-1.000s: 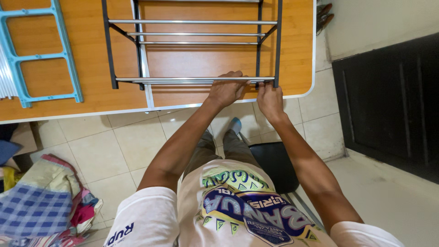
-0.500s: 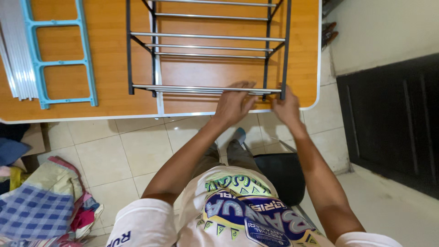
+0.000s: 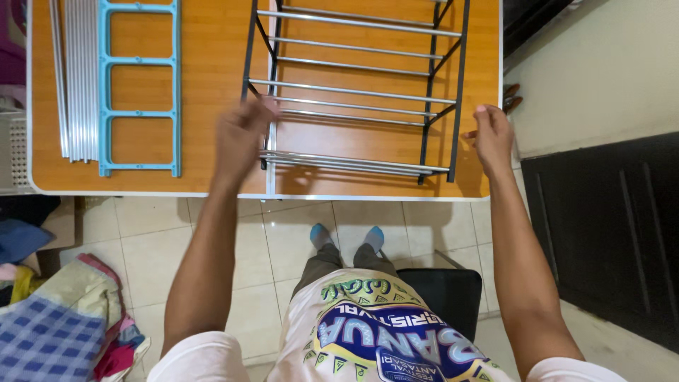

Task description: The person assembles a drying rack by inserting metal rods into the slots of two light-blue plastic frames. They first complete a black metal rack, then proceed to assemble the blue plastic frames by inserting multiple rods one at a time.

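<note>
Flanking the rack (image 3: pixel 353 92) now: both hands sit at its outer uprights, one per side. Rack is a black-framed unit with silver crossbars, lying flat on the orange wooden table (image 3: pixel 212 71), occupying the right half and reaching almost to the near edge and right edge. Left hand (image 3: pixel 240 134) is at the rack's left black upright, near the table's near edge; it is motion-blurred, fingers look curled toward the frame, but cannot tell whether it actually grips the bar. Right hand (image 3: pixel 493 134) is at the right black upright, by the table's right edge, fingers loosely bent and thumb tip touching or just beside the upright; not a closed grip as far as visible. Nearest rung pair of silver bars runs between the two hands, just inside the near edge. Left half of the table: light blue plastic ladder-shaped frame (image 3: pixel 139 85) lying flat, with a bundle of silver tubes (image 3: pixel 74 78) just beside it toward the left edge. Below the table, tiled floor and a pile of checked and coloured cloth (image 3: pixel 49 318) at lower left.
</note>
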